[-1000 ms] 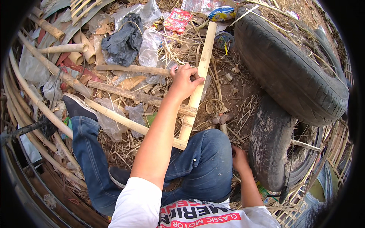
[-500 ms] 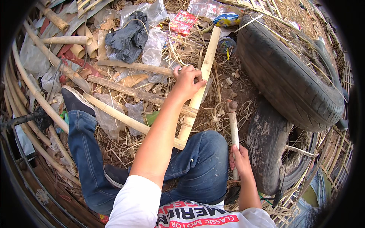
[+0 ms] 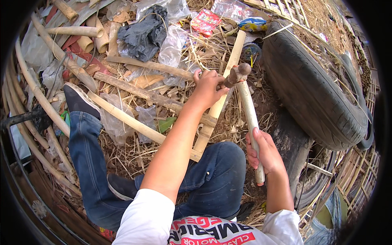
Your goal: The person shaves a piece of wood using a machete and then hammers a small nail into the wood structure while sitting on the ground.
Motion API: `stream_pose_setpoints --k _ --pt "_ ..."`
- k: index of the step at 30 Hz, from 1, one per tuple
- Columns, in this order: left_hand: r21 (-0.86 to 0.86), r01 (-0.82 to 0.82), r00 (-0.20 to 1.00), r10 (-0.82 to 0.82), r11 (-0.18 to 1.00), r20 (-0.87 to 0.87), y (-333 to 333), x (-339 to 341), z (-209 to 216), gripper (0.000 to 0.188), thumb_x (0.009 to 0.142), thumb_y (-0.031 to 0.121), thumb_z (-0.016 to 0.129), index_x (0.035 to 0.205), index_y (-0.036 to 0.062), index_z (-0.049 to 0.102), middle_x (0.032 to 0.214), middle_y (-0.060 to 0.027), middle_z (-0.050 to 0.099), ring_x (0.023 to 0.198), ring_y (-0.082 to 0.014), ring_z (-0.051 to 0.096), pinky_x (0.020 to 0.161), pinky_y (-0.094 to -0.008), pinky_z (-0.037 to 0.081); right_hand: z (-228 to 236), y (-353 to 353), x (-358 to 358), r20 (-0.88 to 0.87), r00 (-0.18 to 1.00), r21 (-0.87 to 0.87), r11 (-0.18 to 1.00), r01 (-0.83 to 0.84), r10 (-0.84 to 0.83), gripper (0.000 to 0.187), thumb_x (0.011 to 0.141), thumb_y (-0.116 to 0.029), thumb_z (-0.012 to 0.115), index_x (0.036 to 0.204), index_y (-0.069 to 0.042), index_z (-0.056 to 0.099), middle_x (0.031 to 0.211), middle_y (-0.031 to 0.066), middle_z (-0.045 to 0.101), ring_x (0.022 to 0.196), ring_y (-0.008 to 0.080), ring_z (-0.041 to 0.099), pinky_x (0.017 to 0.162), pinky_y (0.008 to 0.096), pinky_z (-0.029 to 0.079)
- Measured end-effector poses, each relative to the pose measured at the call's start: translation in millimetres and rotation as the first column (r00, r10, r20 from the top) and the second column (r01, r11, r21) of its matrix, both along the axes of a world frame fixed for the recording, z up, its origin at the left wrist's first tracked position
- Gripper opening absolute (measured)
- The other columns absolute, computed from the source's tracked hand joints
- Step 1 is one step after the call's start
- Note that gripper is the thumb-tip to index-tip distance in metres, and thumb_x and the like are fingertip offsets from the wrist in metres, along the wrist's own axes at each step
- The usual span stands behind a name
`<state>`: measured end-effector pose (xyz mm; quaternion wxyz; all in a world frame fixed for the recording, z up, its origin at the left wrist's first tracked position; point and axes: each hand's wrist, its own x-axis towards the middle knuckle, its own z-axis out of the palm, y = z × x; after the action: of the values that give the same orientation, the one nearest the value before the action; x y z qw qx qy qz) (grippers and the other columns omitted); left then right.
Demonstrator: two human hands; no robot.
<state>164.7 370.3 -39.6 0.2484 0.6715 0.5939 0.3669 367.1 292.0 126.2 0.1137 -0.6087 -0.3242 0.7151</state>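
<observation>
My right hand (image 3: 265, 153) is closed round the pale wooden handle of a hammer (image 3: 250, 108). The hammer's rusty head is raised beside the fingers of my left hand (image 3: 210, 90). That hand is closed over the spot where a crosswise bamboo slat (image 3: 153, 67) meets a long upright bamboo slat (image 3: 210, 122). Its fingertips are partly hidden, so anything small pinched there cannot be seen. Two more crosswise pieces, a rough bamboo slat (image 3: 141, 92) and a smoother bamboo slat (image 3: 126, 118), reach the long one lower down. Its near end lies by my bent knee.
Old tyres (image 3: 314, 90) lie at the right. Black plastic (image 3: 145, 32), clear bags and wrappers litter the dry straw at the back. Cut bamboo poles (image 3: 75, 32) lie at the far left. My shoe (image 3: 79, 100) is beside the slats.
My right hand has lifted the hammer up and forward, its head rising from the ground to beside my left fingers. My left hand stays on the slats.
</observation>
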Motion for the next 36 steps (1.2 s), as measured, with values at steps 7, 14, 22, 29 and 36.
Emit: stream_pose_setpoints --k 7,14,22,29,36 --pt "0.014 -0.009 1.0 0.009 1.0 0.015 -1.0 2.2 -0.7 0.02 0.075 0.025 0.078 0.09 0.0145 0.071 0.083 0.0 0.053 0.098 -0.0198 0.053 0.106 -0.0481 0.019 1.8 1.3 -2.3 0.02 0.999 0.01 0.999 0.031 -0.032 0.044 0.1 -0.048 0.044 0.088 -0.006 0.047 0.056 -0.0017 0.038 0.038 0.0074 0.035 0.034 0.024 0.032" --pt "0.041 -0.039 0.998 0.037 0.998 0.043 -1.9 1.2 -3.9 0.02 0.072 0.024 0.08 0.085 0.0121 0.068 0.082 0.0007 0.054 0.098 -0.0193 0.054 0.106 -0.0476 0.019 7.2 1.1 1.5 0.034 0.999 0.015 1.0 -0.025 0.024 0.042 0.101 -0.045 0.043 0.089 -0.005 0.047 0.057 -0.0006 0.04 0.039 0.0085 0.038 0.037 0.0251 0.034" --pt "0.019 -0.03 0.999 0.029 0.999 0.04 -1.8 1.4 -4.0 0.02 0.073 0.025 0.08 0.084 0.0131 0.068 0.083 0.001 0.054 0.098 -0.0195 0.054 0.106 -0.0478 0.018 10.1 3.3 -1.4 0.063 0.997 0.02 0.999 -0.038 0.037 0.041 0.101 -0.044 0.043 0.087 -0.006 0.047 0.058 -0.0004 0.04 0.04 0.0084 0.038 0.037 0.0245 0.034" --pt "0.0 -0.025 1.0 0.025 1.0 0.015 -1.6 1.8 -1.9 0.02 0.073 0.026 0.079 0.085 0.0142 0.07 0.088 -0.0012 0.056 0.101 -0.021 0.053 0.106 -0.0484 0.018 11.0 0.9 -0.7 0.099 0.994 0.031 0.998 -0.054 0.05 0.04 0.102 -0.043 0.043 0.087 -0.006 0.047 0.058 -0.0004 0.041 0.04 0.0084 0.038 0.037 0.0242 0.034" --pt "0.0 -0.028 1.0 0.028 1.0 0.006 0.5 2.3 -2.5 0.016 0.074 0.025 0.079 0.085 0.0176 0.071 0.085 0.0005 0.055 0.099 -0.0193 0.054 0.105 -0.0469 0.019 10.5 0.7 -3.7 0.075 0.997 0.017 1.0 -0.025 0.023 0.039 0.102 -0.042 0.043 0.087 -0.006 0.047 0.058 -0.0005 0.041 0.04 0.0087 0.038 0.037 0.0247 0.034"
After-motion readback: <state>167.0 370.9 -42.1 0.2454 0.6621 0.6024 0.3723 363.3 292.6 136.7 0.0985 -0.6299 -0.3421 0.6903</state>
